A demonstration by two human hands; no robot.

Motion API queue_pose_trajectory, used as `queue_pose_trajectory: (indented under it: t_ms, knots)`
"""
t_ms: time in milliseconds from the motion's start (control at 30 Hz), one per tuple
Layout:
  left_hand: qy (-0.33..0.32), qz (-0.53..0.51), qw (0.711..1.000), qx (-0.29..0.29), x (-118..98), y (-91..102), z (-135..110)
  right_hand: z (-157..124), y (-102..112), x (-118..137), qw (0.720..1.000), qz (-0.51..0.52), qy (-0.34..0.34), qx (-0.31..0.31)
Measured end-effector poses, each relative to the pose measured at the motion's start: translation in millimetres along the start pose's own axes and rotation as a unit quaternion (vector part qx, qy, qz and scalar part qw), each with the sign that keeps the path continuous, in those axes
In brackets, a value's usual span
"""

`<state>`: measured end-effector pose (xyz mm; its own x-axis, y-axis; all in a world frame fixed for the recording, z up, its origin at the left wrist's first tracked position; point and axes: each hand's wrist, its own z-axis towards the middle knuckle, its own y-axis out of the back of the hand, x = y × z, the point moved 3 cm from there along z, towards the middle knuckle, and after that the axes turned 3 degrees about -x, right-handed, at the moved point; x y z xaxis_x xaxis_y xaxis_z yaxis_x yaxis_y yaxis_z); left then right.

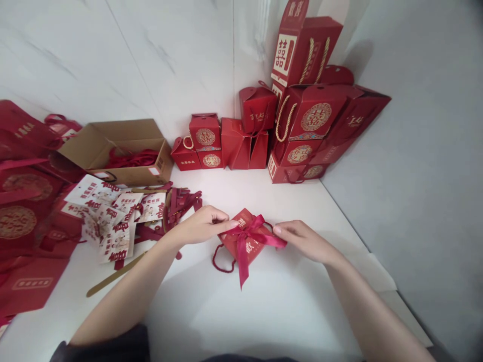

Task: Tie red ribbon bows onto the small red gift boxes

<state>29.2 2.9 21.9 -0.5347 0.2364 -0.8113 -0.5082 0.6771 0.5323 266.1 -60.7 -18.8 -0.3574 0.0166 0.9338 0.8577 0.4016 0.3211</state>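
A small red gift box [244, 217] with gold lettering sits on the white table. Across its top lies a crimson ribbon [243, 256] tied in a bow, one tail hanging toward me. My left hand [206, 226] pinches the bow's left side between thumb and fingers. On the other side, my right hand [300, 239] has thumb and fingertips closed at the bow's right loop. A dark red cord handle [222, 269] curves out from the box's left side.
Left of the box lie printed white cards [116, 241], dark red straps [181, 203] and a gold strip [113, 276]. Behind them stands an open cardboard box [124, 176] holding red ribbon. Red gift boxes [311, 118] are stacked by the wall; red bags [30, 221] crowd the far left.
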Motion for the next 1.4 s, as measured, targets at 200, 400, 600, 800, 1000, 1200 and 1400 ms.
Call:
queue_pose_trajectory:
  t_ms: [200,400,600,800,1000,1200,1400]
  knots:
    - [-0.026,-0.035,0.999,0.027,10,-2.9,5,-3,-5,-11,0.996,0.059,-0.008,0.059]
    - [-0.039,-0.081,0.995,0.048,24,-6.3,13,-1,-8,-20,0.992,0.084,-0.013,0.097]
    - [-0.076,-0.054,0.996,0.011,13,6.2,0,-11,3,-15,0.982,0.032,-0.024,0.185]
    - [-0.006,0.046,0.988,-0.147,-20,8.9,-48,-17,-15,3,0.983,0.018,0.07,0.167]
    - [0.059,0.206,0.934,-0.286,-25,-21.2,-88,-17,-46,-1,0.979,0.057,0.091,0.172]
    - [0.081,0.187,0.941,-0.269,-12,-21.9,-96,-8,-63,8,0.964,0.233,0.062,0.111]
    - [0.032,0.103,0.975,-0.192,-11,-9.2,-91,5,-72,30,0.95,0.229,0.018,0.211]
